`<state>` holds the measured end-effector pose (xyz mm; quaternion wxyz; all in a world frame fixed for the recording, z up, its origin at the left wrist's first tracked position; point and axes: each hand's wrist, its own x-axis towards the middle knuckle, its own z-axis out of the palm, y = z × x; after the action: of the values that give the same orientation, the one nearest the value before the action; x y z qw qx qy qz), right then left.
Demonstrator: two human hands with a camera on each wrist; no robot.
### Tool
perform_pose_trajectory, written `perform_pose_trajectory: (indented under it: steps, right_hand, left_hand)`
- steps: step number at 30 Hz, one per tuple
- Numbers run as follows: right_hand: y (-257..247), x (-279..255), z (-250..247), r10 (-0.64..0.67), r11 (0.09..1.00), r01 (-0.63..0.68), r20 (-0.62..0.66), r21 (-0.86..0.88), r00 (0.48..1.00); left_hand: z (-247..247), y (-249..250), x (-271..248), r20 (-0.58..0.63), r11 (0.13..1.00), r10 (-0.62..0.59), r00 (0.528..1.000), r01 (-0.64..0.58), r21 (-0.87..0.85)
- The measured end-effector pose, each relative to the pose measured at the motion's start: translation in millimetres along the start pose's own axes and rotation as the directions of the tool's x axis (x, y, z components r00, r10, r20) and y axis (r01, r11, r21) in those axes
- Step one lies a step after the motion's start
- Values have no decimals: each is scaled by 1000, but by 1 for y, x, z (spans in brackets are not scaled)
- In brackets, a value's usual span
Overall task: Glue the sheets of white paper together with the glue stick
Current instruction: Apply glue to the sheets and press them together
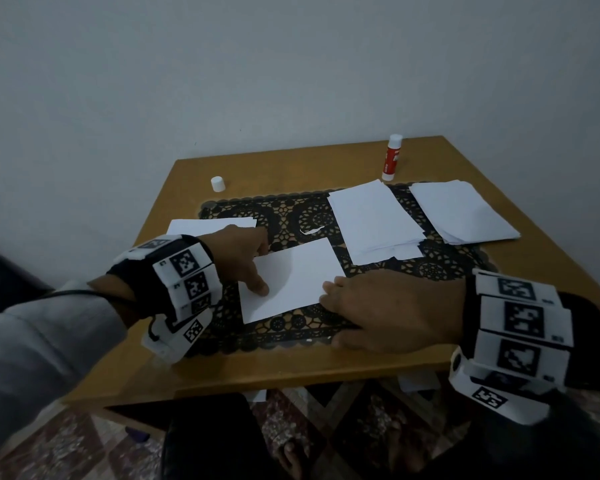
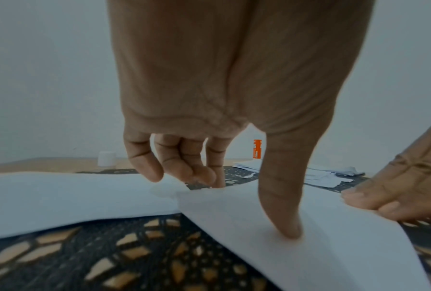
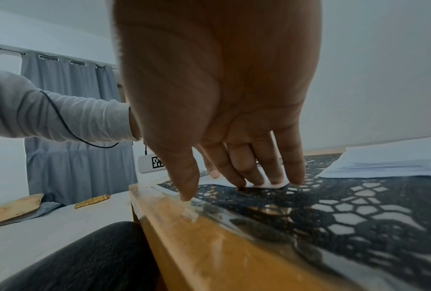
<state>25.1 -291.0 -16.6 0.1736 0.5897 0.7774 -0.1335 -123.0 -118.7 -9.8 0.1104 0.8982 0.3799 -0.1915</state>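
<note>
On the wooden table (image 1: pixel 326 367), mid-frame, we find the white sheet (image 1: pixel 293 278) pressed flat by both hands: left hand (image 1: pixel 238 258) thumb down, right hand (image 1: pixel 392 311) fingers straight. Glue stick (image 1: pixel 391 157) stands upper right, uncapped, nearer our right.

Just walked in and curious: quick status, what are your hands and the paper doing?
Left hand thumb pressing white sheet on the mat; right hand fingertips flat on its edge. Glue stick standing uncapped at table's far side, cap apart. Nothing in the way.
</note>
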Motion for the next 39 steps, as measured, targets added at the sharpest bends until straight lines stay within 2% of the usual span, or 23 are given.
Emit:
perform_pose_trajectory:
  steps: [3,7,12,16,19,22,25,29,33,37,39]
  right_hand:
    - [-1,-1,1,-4,1000,4,-3,-13,1000]
    - [-3,-2,3,-4,1000,4,-7,-24,1000]
    - [-4,-3,4,2,1000,-3,-11,-26,1000]
    - [-7,-5,7,0,999,-1,-16,-43,1000]
    - [-12,-4,17,3,986,-12,-58,-167,998]
    - [-14,-4,20,13,990,-20,-49,-138,999]
    - [-12,-3,16,17,997,-20,-38,-70,999]
    - [-11,-2,14,23,998,-23,-11,-53,1000]
    - [-9,-1,13,17,997,-17,-4,-76,1000]
    - [-9,-1,14,16,995,-17,-14,-99,1000]
    - [-9,-1,14,16,996,-16,1,-88,1000]
  left_hand:
    - [0,-1,1,-41,999,26,999,-24,33]
    - [2,-2,4,-84,999,29,996,-31,-21]
    - [-1,-1,7,-89,998,18,996,-23,-51]
    - [10,10,-6,-163,991,116,980,-102,91]
    - [30,24,-32,-59,966,163,985,-148,211]
    - [46,19,-53,76,955,128,989,-143,260]
    - [55,16,-61,84,955,103,991,-123,271]
    - [53,25,-65,147,956,181,972,-209,203]
    - [38,20,-50,91,983,87,992,-101,153]
    - [40,31,-55,164,977,140,976,-163,134]
    - [39,28,-53,142,984,94,985,-114,138]
